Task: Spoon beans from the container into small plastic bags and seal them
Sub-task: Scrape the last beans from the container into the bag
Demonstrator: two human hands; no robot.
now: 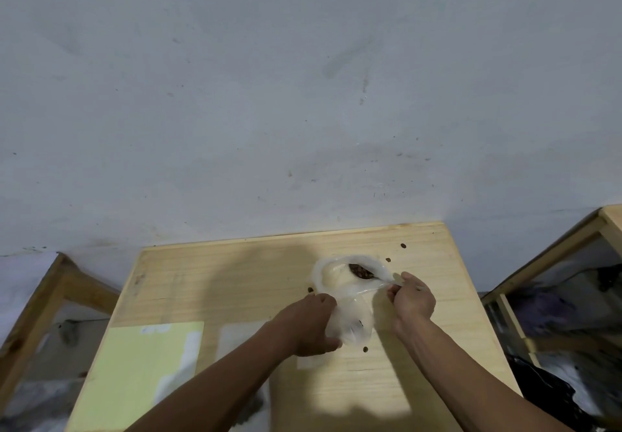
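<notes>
A small clear plastic bag hangs between my hands above the wooden table. My left hand grips its lower left side. My right hand pinches a stretched strip of plastic near the bag's top edge. Behind them lies a larger crumpled clear bag with brown beans showing in its open mouth. No spoon is in sight.
Several loose beans lie scattered on the table. A pale green sheet and flat clear bags lie at the front left. Wooden frames stand on both sides, and a grey wall rises behind.
</notes>
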